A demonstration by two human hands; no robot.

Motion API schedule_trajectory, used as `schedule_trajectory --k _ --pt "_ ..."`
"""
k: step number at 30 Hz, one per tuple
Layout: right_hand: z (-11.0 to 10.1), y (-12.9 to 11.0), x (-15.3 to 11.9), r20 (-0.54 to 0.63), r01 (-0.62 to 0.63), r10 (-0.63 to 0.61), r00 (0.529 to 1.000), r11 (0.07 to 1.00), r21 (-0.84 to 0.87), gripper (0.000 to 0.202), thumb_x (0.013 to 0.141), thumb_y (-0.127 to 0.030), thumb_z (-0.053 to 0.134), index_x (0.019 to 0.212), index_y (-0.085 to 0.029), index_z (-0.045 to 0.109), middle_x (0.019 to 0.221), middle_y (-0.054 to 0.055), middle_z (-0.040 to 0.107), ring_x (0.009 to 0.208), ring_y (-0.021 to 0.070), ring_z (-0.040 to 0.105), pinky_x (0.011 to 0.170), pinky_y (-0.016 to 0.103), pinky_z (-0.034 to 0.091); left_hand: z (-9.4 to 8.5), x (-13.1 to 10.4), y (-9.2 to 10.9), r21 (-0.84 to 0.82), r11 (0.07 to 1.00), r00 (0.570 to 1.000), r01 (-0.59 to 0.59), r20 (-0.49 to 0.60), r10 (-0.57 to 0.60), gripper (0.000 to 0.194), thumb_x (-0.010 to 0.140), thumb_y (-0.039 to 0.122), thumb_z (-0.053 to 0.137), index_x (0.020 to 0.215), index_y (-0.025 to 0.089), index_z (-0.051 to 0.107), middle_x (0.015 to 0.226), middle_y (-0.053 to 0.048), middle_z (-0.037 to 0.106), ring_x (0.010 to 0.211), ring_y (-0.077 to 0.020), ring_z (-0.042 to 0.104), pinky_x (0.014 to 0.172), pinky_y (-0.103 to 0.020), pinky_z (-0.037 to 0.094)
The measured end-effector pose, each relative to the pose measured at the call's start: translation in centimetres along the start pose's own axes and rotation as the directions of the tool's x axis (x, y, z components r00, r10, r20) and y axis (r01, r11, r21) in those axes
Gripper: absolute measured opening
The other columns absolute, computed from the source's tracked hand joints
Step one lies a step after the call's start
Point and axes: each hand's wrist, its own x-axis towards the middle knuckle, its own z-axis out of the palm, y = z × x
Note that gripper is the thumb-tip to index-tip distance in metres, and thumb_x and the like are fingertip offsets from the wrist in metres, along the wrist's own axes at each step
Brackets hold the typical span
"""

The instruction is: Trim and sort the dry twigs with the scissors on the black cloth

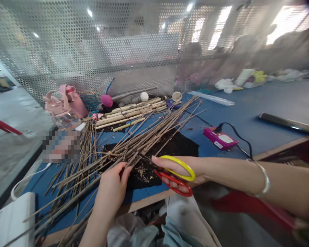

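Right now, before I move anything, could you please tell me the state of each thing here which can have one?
Left grip: closed on thin sticks
Right grip: closed around the handles of scissors
Scissors: handles spread apart; blade gap hard to tell
Thin sticks: heaped, crossing each other
Black cloth: spread beneath the sticks, with scraps on it
Purple power box: black plug inserted
Bracelet: worn on the right arm

The left grip (113, 183) is drawn into a pinch, its thumb (126, 174) and forefinger (120, 166) close together, the bare left forearm (98, 219) slanting up from below it. Just right of that grip, the right grip (179, 167) curls its fingers (173, 183) beneath an extended right thumb (157, 161), the right forearm (229, 171) reaching in nearly level from its right.
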Motion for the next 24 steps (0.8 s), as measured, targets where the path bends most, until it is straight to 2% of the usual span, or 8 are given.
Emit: schedule_trajectory --k 6,11,14,16,17,19,21,24 --pt "-0.3 0.0 -0.8 0.010 -0.177 0.178 0.984 0.984 -0.027 0.066 0.082 -0.072 0.020 0.072 -0.013 0.049 0.045 -0.003 0.043 0.030 0.0074 0.040 0.029 0.018 0.034 0.0 -0.1 0.3 -0.018 0.999 0.999 -0.030 0.030 0.030 0.026 0.087 0.036 0.042 0.086 0.022 0.064 0.079 -0.002 0.068 0.072 -0.0177 0.060 0.065 -0.026 0.039" --pt "0.9 -0.7 -1.1 -0.070 -0.181 0.179 0.981 0.983 -0.018 0.073 0.072 -0.082 0.021 0.072 -0.013 0.047 0.049 -0.004 0.042 0.033 0.0049 0.037 0.028 0.015 0.029 0.2 -0.7 0.6 -0.040 0.997 0.994 -0.072 0.078 0.075 0.028 0.088 0.035 0.041 0.075 0.020 0.061 0.068 -0.001 0.064 0.062 -0.0154 0.055 0.060 -0.024 0.036" --pt "1.4 -1.0 -0.9 -0.083 -0.214 0.212 0.974 0.977 -0.016 0.070 0.073 -0.081 0.022 0.071 -0.015 0.046 0.048 -0.005 0.039 0.033 0.0060 0.035 0.028 0.018 0.033 0.2 -0.9 0.5 -0.033 0.994 0.991 -0.108 0.073 0.110 0.030 0.089 0.036 0.039 0.071 0.020 0.058 0.064 0.000 0.061 0.058 -0.0142 0.052 0.058 -0.024 0.034" --pt "1.5 -1.1 -0.6 -0.057 -0.248 0.248 0.967 0.969 0.000 0.054 0.080 -0.069 0.033 0.068 -0.017 0.043 0.046 -0.006 0.036 0.033 0.0063 0.033 0.027 0.018 0.033 0.3 -1.0 0.4 -0.011 0.993 0.990 -0.121 0.069 0.122 0.030 0.089 0.036 0.038 0.072 0.020 0.058 0.064 0.000 0.061 0.058 -0.0141 0.051 0.057 -0.023 0.034" --pt "1.5 -1.0 -0.4 -0.030 -0.267 0.268 0.963 0.963 0.016 0.043 0.083 -0.056 0.039 0.063 -0.018 0.040 0.044 -0.007 0.034 0.031 0.0058 0.030 0.027 0.017 0.031 0.3 -1.1 0.3 0.002 0.992 0.990 -0.123 0.065 0.122 0.030 0.089 0.036 0.038 0.073 0.021 0.058 0.065 -0.001 0.061 0.058 -0.0143 0.052 0.057 -0.024 0.034" --pt "1.5 -0.8 -0.1 -0.005 -0.285 0.285 0.958 0.958 0.038 0.028 0.077 -0.028 0.046 0.054 -0.019 0.032 0.040 -0.008 0.027 0.029 0.0039 0.022 0.025 0.015 0.025 0.3 -1.0 0.3 0.031 0.992 0.991 -0.125 0.060 0.123 0.029 0.089 0.035 0.038 0.075 0.021 0.058 0.067 -0.001 0.062 0.060 -0.0148 0.053 0.057 -0.024 0.034" --pt "1.6 -0.5 0.1 -0.084 -0.262 0.261 0.962 0.965 0.002 0.025 0.065 -0.015 0.046 0.048 -0.019 0.028 0.035 -0.007 0.025 0.026 0.0036 0.020 0.024 0.015 0.021 0.3 -0.9 0.3 0.062 0.991 0.991 -0.123 0.051 0.120 0.029 0.090 0.034 0.037 0.074 0.021 0.057 0.068 -0.002 0.062 0.061 -0.0152 0.054 0.058 -0.024 0.034" --pt "2.0 -0.3 0.3 -0.256 -0.252 0.211 0.943 0.958 -0.140 0.017 0.057 -0.013 0.044 0.044 -0.019 0.034 0.029 -0.003 0.029 0.023 0.0078 0.028 0.022 0.017 0.019 0.2 -0.7 0.2 0.096 0.990 0.994 -0.106 0.043 0.102 0.028 0.090 0.033 0.037 0.074 0.021 0.057 0.070 -0.003 0.063 0.063 -0.0156 0.055 0.060 -0.024 0.035"
